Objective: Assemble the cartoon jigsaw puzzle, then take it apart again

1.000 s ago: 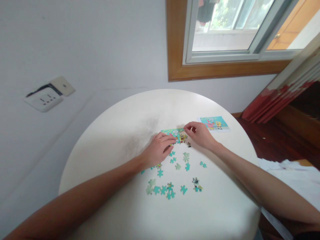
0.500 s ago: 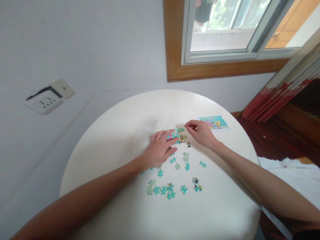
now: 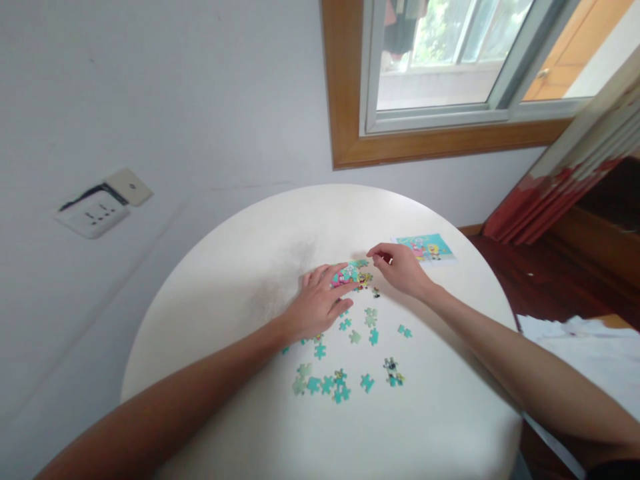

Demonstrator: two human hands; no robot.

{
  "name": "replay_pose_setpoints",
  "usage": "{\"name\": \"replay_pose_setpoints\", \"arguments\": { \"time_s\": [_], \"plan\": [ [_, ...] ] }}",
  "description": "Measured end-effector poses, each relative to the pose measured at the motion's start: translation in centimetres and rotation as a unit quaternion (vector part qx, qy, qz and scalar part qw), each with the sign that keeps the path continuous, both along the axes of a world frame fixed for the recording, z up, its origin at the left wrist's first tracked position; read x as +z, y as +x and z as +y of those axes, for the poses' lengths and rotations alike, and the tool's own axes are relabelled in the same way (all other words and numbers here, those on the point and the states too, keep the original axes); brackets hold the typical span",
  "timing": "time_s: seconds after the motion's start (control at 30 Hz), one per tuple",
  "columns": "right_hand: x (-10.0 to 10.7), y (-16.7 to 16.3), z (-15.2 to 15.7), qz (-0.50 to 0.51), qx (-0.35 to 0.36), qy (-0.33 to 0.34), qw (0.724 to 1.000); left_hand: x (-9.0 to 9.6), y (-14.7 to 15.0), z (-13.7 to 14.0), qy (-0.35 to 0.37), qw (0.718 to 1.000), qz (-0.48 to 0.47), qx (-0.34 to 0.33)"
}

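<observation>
My left hand (image 3: pixel 317 303) lies with fingers spread over a partly joined jigsaw puzzle (image 3: pixel 349 272), teal with pink and yellow cartoon figures, and covers its left side. At the puzzle's upper right corner, my right hand (image 3: pixel 397 267) is closed in a pinch; whatever the fingertips hold is hidden or too small to make out. Just below the joined part is a dark-and-yellow puzzle piece (image 3: pixel 376 292). Loose teal puzzle pieces (image 3: pixel 327 385) are scattered nearer to me, some of them hidden under my left hand and wrist.
All of this is on a round white table (image 3: pixel 210 293). A printed picture card (image 3: pixel 443 245) with the cartoon figures rests behind my right hand. A wall socket (image 3: pixel 95 213) is at the left, a window (image 3: pixel 440 67) beyond the table, and a red-and-white curtain (image 3: pixel 530 207) at the right.
The view has shifted slightly. Both hands keep almost the same place over and beside the puzzle, and the loose pieces lie as before.
</observation>
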State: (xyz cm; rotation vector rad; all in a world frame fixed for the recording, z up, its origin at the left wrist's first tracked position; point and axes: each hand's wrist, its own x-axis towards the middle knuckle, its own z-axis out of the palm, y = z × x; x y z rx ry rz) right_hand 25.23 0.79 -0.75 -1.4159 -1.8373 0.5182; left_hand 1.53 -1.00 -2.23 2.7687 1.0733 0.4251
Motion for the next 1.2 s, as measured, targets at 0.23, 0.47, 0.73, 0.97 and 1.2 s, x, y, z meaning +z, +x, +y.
{"name": "replay_pose_setpoints", "arguments": {
  "time_s": [0.23,0.47,0.73,0.97,1.2],
  "plan": [
    [-0.3,0.3,0.5,0.005,0.004,0.002,1.000,0.1,0.0,0.0,-0.007,1.000,0.001,-0.003],
    [-0.4,0.7,0.8,0.004,-0.011,0.006,1.000,0.1,-0.1,0.0,-0.009,1.000,0.002,-0.009],
    [-0.4,0.9,1.0,0.009,0.000,0.004,1.000,0.4,-0.1,0.0,-0.028,1.000,-0.001,-0.007],
    [-0.2,1.0,1.0,-0.004,0.004,-0.007,1.000,0.2,-0.2,0.1,-0.020,1.000,-0.002,-0.012],
    [0.1,1.1,0.7,-0.028,0.054,-0.044,0.997,0.2,-0.1,0.2,-0.020,1.000,-0.012,-0.006]
  ]
}}
